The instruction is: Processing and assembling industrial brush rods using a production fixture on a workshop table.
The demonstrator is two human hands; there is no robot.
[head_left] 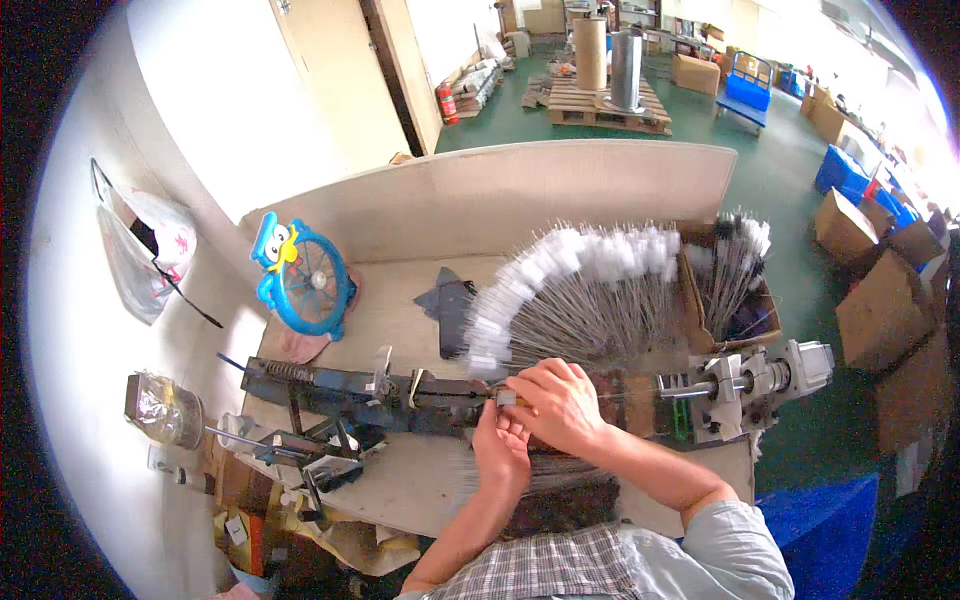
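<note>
1. Head view, the hands: the right hand is curling over the top of a long dark metal winding jig that is lying across the pale wooden desk. Its fingers are pinching a small white tag against the jig, so this hand is closed on the tag. The left hand is sitting just below it, fingers bent up towards the same spot; whether it is gripping anything I cannot tell, as the right hand is covering the point of contact.

2. Head view, the work: a thin steel wire is running from the pinch point rightwards to a silver motor-driven chuck at the desk's right end. Behind the hands, a fanned row of finished thin wires with white tips is lying on the desk, and more are standing in a brown cardboard box near the chuck.

3. Head view, surroundings: a blue round cartoon-figure fan is standing at the back left, against a low beige partition board.

4. Judgement on doing it well: the tag looks best held square to the wire, with the wire straight in line with the chuck, and the fingers kept well apart from the turning end.
</note>
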